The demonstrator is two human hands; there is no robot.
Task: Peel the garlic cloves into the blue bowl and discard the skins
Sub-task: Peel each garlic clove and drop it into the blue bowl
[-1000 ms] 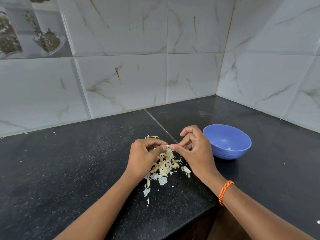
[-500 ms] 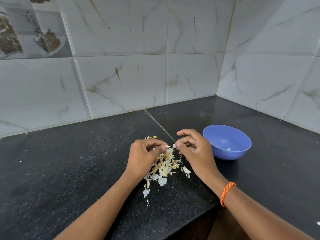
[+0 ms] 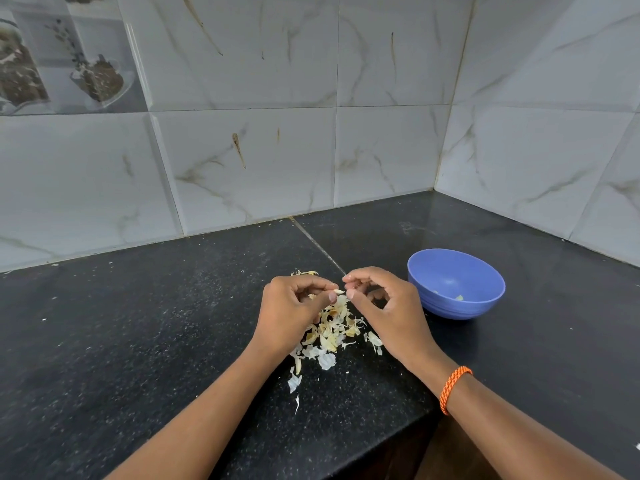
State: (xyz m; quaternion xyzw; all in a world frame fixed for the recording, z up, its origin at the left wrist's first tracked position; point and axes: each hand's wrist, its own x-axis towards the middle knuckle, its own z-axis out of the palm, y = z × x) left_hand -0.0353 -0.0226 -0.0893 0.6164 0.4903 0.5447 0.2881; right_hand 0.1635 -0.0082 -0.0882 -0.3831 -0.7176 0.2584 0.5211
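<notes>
Currently left hand [image 3: 291, 306] pinches a garlic clove [image 3: 338, 292] above the skin pile [image 3: 332, 329]; right hand [image 3: 384, 303] fingers curled, nipping its tip. Recommend peeling skin away cleanly, then dropping clove into blue bowl [image 3: 485, 299].

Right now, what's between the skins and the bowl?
In the head view, only the right hand sits between the skins and the bowl.

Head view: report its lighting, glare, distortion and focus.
Head view: soft even light; faint sheen on the black speckled stone counter near the corner; wide-angle bending of the marbled tile lines; round blue plastic bowl and pale papery garlic skins sharp.
</notes>
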